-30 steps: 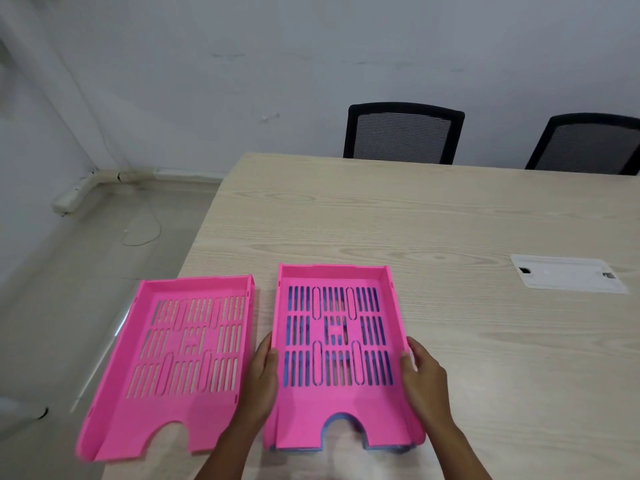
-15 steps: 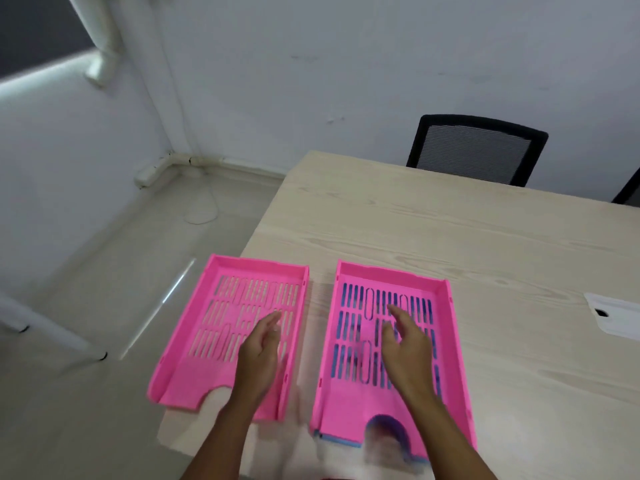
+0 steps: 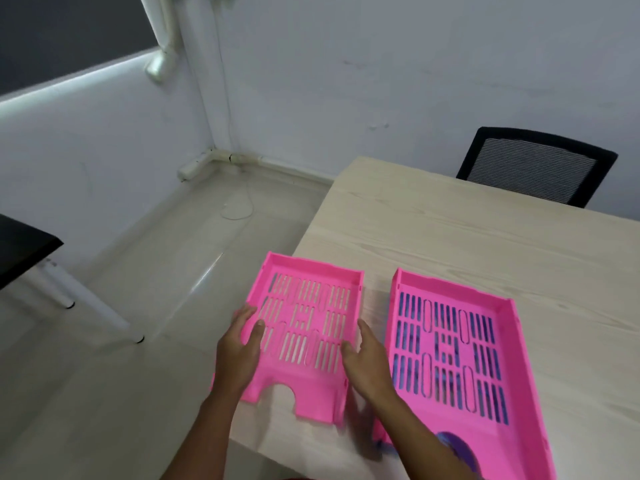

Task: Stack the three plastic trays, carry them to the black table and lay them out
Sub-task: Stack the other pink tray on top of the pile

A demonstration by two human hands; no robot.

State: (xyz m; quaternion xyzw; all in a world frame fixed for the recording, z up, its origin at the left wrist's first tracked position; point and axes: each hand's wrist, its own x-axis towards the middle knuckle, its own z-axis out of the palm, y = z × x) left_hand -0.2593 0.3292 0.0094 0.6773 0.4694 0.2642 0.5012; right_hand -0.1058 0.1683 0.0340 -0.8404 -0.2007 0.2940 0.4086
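Note:
A single pink slotted tray [image 3: 304, 327] lies at the left edge of the light wooden table [image 3: 450, 237], partly overhanging it. My left hand [image 3: 240, 348] clasps its left wall, thumb on the tray floor. My right hand [image 3: 367, 365] clasps its right wall, thumb inside. To the right, a second pink tray [image 3: 512, 448] sits nested on a blue tray [image 3: 453, 452], which shows only through the slots and the front notch.
The corner of a black table [image 3: 20, 247] with white legs stands at the far left across a strip of pale floor. A black mesh chair [image 3: 533, 168] is tucked behind the wooden table. A loose white cable [image 3: 239, 206] lies on the floor by the wall.
Both hands left the stacked pink-on-blue trays and moved left to the single pink tray, taking hold of its side walls. The view swung left, revealing the black table.

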